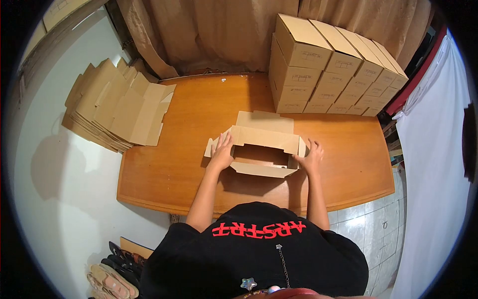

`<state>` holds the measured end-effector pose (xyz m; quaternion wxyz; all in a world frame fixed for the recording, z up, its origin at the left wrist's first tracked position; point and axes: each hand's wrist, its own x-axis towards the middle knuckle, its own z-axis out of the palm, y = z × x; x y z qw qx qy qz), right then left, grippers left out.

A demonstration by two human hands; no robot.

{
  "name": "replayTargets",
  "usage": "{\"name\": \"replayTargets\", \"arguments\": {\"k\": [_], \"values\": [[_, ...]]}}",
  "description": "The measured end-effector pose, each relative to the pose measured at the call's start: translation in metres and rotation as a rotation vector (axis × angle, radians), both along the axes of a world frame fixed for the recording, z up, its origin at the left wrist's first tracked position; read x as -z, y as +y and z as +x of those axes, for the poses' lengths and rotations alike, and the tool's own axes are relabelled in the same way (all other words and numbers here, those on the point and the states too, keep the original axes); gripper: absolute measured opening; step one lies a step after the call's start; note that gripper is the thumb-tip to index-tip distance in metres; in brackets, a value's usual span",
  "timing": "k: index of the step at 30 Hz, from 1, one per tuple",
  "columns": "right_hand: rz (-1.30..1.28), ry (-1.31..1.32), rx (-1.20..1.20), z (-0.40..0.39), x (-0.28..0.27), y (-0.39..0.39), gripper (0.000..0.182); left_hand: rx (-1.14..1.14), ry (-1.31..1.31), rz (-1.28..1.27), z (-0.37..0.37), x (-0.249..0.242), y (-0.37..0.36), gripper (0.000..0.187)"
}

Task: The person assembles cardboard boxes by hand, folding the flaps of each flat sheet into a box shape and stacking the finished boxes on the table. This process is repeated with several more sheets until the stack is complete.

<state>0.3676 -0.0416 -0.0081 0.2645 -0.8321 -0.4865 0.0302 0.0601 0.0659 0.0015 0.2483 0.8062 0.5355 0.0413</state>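
Observation:
A partly folded cardboard box (264, 139) stands on the wooden table in front of me, its middle open and its flaps spread at the back and sides. At its left end, my left hand (222, 151) lies against the side flap with fingers apart. My right hand (311, 156) touches the right end, thumb at the box's edge and the other fingers spread upward. Neither hand is wrapped round the cardboard. The undersides of both hands are hidden.
Flat, unfolded cardboard sheets (114, 107) are piled at the table's back left. Several closed boxes (323, 70) stand stacked at the back right. The wooden table (164, 174) ends at a curved front edge near my body. Footwear (117, 276) lies at the lower left.

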Motion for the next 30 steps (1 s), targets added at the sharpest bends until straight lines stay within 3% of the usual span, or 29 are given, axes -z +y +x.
{"name": "replayTargets", "arguments": {"k": [4,7,8,10,11,14,15,18,20,21,24,25,30], "values": [[-0.153,-0.014,0.194,-0.002,-0.010,-0.010,0.090,0.083,0.024,-0.015,0.002,0.005,0.000,0.075],[0.069,0.221,0.348,0.017,0.022,-0.011,0.077,0.102,0.041,-0.035,0.000,0.010,0.004,0.074],[0.032,0.437,0.314,0.033,0.029,-0.013,0.072,0.115,0.048,-0.044,-0.001,0.013,0.005,0.075],[-0.043,0.865,0.239,0.057,0.031,-0.016,0.068,0.109,-0.033,-0.111,-0.002,0.004,0.002,0.090],[0.195,1.093,0.194,0.057,0.040,-0.017,0.062,0.106,-0.074,-0.145,-0.002,-0.001,0.000,0.099],[0.351,1.404,0.028,0.051,0.033,-0.018,0.051,0.076,-0.053,-0.226,0.008,-0.013,-0.003,0.132],[0.313,1.350,-0.012,0.039,0.011,-0.021,0.036,0.085,-0.020,-0.204,0.011,-0.015,-0.006,0.135],[0.135,0.957,-0.119,0.020,0.007,-0.004,0.030,0.103,0.065,-0.135,0.017,-0.014,-0.012,0.143],[0.246,0.673,-0.156,0.006,0.023,0.011,0.039,0.100,0.098,-0.081,0.019,-0.008,-0.017,0.146],[0.189,0.534,-0.182,0.000,0.024,0.017,0.057,0.094,0.085,-0.062,0.020,-0.006,-0.018,0.145],[0.157,0.201,-0.170,-0.023,0.027,0.026,0.071,0.087,0.034,-0.015,0.018,0.001,-0.022,0.139],[0.146,0.205,-0.165,-0.030,0.023,0.028,0.079,0.093,0.009,-0.007,0.017,0.002,-0.022,0.136],[-0.125,0.141,0.031,-0.055,-0.008,0.031,0.079,0.102,-0.013,-0.021,0.015,0.004,-0.022,0.117]]}}
